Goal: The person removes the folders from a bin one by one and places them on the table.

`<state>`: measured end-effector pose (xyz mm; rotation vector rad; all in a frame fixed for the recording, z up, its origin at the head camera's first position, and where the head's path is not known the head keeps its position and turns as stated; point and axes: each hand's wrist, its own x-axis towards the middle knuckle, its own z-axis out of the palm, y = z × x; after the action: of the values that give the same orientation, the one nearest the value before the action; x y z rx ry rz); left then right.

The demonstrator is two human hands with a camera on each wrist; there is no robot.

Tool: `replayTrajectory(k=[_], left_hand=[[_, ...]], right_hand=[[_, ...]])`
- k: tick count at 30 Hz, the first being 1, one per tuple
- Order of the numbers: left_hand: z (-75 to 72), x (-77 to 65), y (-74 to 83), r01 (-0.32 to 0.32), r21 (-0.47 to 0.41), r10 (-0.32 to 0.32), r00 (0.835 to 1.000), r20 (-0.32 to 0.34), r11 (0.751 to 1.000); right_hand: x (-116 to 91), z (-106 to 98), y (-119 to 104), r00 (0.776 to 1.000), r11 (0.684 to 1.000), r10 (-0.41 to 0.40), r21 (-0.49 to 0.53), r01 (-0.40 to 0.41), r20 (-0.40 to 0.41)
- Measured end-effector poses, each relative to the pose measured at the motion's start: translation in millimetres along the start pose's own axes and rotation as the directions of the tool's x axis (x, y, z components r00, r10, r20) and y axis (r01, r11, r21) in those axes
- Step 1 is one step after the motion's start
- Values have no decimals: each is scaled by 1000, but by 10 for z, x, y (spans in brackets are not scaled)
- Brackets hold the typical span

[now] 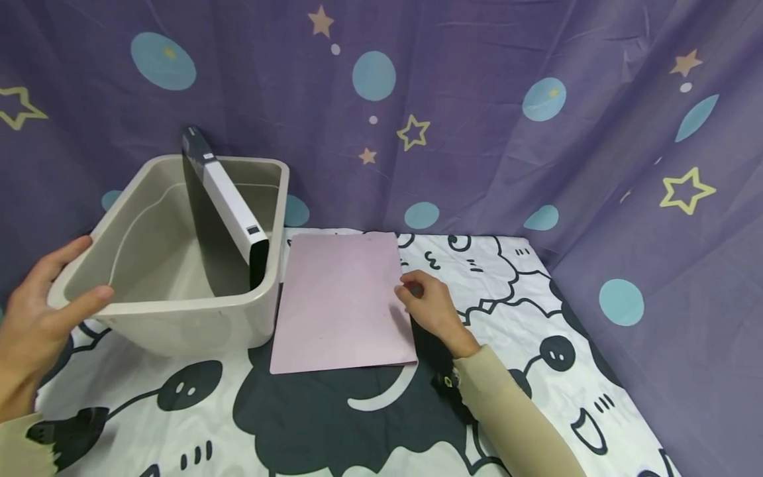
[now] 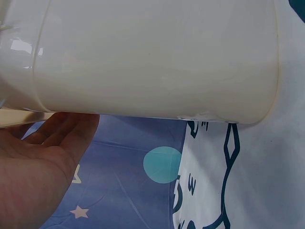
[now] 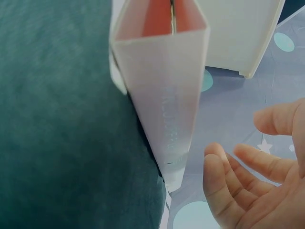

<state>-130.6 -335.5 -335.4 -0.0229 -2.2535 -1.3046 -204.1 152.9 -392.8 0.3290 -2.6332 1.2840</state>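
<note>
A pale bin (image 1: pixel 197 324) stands on the left of the cloth. My left hand (image 1: pixel 50 315) holds its front-left corner, thumb over the rim; in the left wrist view, the fingers (image 2: pixel 71 136) tuck against the outer wall. Inside the bin leans a dark binder (image 1: pixel 217 258) with a white spine, its top sticking out above the rim. A pink binder (image 1: pixel 342 298) lies flat to the right of the bin. Beside its right edge is my right hand (image 1: pixel 432 305), fingers loosely bent and holding nothing. The right wrist view shows the pink binder's spine (image 3: pixel 164 90) and red inside, a gap separating it from the fingers.
A white cloth (image 1: pixel 507 291) with black cartoon drawings covers the table. Behind and to the right hangs a purple curtain (image 1: pixel 477 165) with stars and blue spots. The bin's right wall stands close to the pink binder's left edge.
</note>
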Motion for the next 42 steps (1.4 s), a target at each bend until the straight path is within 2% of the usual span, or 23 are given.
replayTrajectory(k=[2,7,11,17,27,32,34,38,42], left_hand=[[7,1,-43,-10,17,10,1000,-10,1000],[1,21,-144,-50,-36,50,999,5,998],[13,42,-189,-58,-76,59,998,8,995],[23,45,-138,-48,-51,48,999,12,998],[22,44,-120,-51,-97,52,999,11,994],[16,48,-155,-46,-83,47,999,0,995],[13,44,-162,-35,-50,36,999,0,998],[6,24,-117,-19,6,19,1000,6,1000],[9,17,-61,-27,15,27,1000,-1,1000]], right_hand=[[-1,0,-10,1000,1000,0,8,0,2],[-1,23,-31,1000,1000,-1,18,1,19],[-7,22,-36,1000,1000,5,23,-6,16],[-21,20,-46,1000,999,11,40,-11,13],[-12,16,-119,999,999,-41,20,41,-14],[1,20,-172,998,998,-57,-18,57,-17],[8,19,-207,998,998,-58,-25,58,-13],[31,13,-292,998,997,-68,-30,68,0],[58,-4,-385,996,995,-90,-30,90,5]])
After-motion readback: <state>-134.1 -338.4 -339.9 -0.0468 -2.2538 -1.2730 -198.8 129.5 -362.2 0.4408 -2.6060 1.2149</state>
